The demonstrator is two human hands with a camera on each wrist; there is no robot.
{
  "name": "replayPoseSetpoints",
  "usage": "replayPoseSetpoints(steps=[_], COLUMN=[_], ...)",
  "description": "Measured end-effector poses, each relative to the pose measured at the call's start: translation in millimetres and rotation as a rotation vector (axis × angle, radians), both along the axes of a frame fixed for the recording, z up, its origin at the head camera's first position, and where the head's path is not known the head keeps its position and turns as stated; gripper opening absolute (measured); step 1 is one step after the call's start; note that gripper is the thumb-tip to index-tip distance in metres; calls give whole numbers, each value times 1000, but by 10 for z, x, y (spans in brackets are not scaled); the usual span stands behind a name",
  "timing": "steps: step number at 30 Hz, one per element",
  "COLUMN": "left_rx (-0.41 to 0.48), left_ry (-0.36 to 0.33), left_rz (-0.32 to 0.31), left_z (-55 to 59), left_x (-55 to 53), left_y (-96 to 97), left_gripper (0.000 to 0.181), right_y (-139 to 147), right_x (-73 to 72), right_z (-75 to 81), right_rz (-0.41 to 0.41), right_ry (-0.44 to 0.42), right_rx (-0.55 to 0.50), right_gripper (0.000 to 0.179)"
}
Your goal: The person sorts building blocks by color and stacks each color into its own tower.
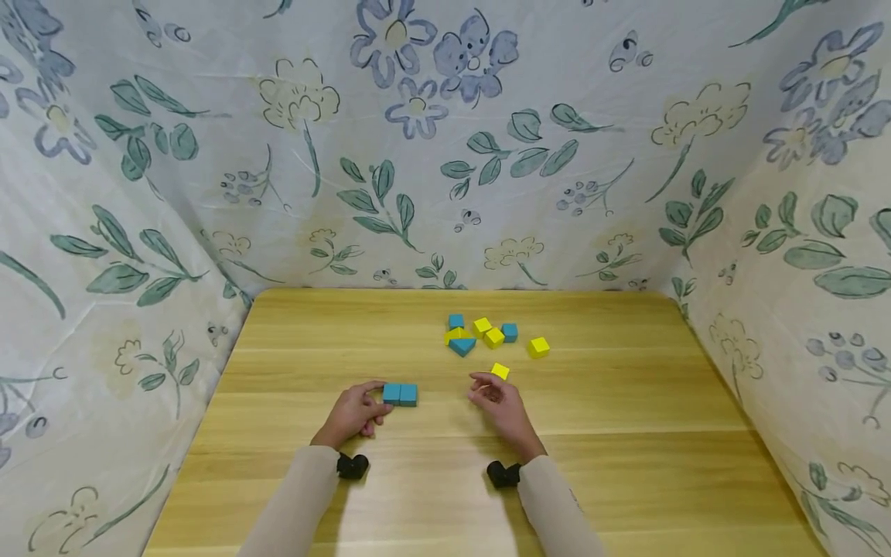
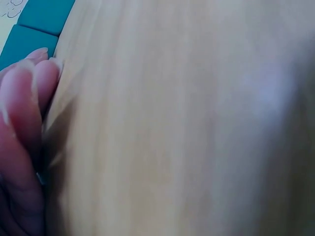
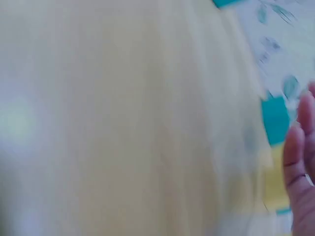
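Note:
Two blue blocks stand side by side, touching, on the wooden table. My left hand [image 1: 355,411] pinches the left blue block [image 1: 392,394], index finger at its far side and thumb at its near side. The right blue block [image 1: 408,395] sits against it. In the left wrist view, curled fingers [image 2: 22,98] lie beside the blue blocks. My right hand [image 1: 503,406] hovers over the table with fingers loosely bent and nothing between them. Just past its fingertips lies a yellow block [image 1: 500,370], partly overlapped by the hand in the head view.
Farther back are a blue cube [image 1: 455,320], a blue triangular block [image 1: 462,346] in front of a yellow piece [image 1: 451,336], yellow blocks [image 1: 483,326] and another blue cube [image 1: 510,333]. One yellow block [image 1: 539,347] lies apart, rightward. Floral cloth [image 1: 445,193] surrounds the table.

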State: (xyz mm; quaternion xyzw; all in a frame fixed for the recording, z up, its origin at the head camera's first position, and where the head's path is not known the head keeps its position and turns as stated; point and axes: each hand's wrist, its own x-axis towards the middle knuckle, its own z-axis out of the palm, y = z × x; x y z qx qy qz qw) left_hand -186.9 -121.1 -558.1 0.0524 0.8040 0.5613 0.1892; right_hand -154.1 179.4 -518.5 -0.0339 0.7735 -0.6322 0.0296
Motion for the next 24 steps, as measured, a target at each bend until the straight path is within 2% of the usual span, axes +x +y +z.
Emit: replayPoseSetpoints(steps=[3, 6, 10, 13, 20, 24], left_rx=[5, 3, -2, -3, -15, -23], left_ry=[-7, -8, -11, -8, 3, -8], left_rz=[5, 5, 4, 6, -5, -4], left_z=[2, 5, 11, 20, 39, 31], left_x=[1, 4, 11, 19, 14, 16], left_y=[1, -1, -3, -2, 0, 6], left_gripper=[60, 59, 58, 58, 58, 57], right_y=[172, 376, 645, 792, 962, 995], right_x=[-1, -87, -255, -391, -693, -827], right_z=[103, 39, -79, -85, -40, -50], right_rz=[-144, -276, -358, -354, -303, -248], right_ry=[67, 150, 206, 196, 106, 61], right_rx=[-19, 12, 121, 209, 463, 538], right_gripper=[31, 31, 36, 40, 46, 49])
